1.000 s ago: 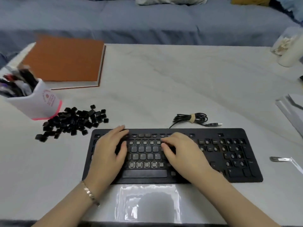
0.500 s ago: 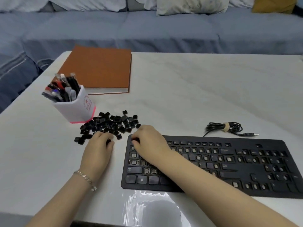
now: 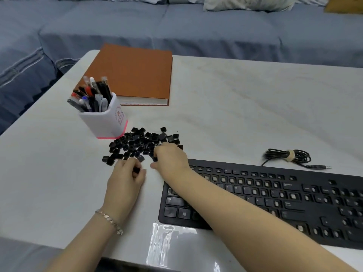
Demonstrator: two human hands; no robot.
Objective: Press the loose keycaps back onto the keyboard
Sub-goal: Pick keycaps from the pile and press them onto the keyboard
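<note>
I am watching the left hand (image 3: pixel 125 179), fingers curling tightly around one small square black keycap (image 3: pixel 136 170). The right hand (image 3: pixel 170 159) is bending its fingers into the glossy pile of loose keycaps (image 3: pixel 141 142); whether they are gripping one, I cannot tell. The pile is lying on the pale surface (image 3: pixel 235 114) between the flat black keyboard (image 3: pixel 275 201) and a white pen cup (image 3: pixel 106 122).

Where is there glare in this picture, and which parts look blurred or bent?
Head view: strong glare on the table at its near edge; head view: the keyboard goes soft toward its right end, legends unreadable there; head view: mild wide-angle bending toward the borders; head view: the loose keycaps look fairly sharp.
</note>
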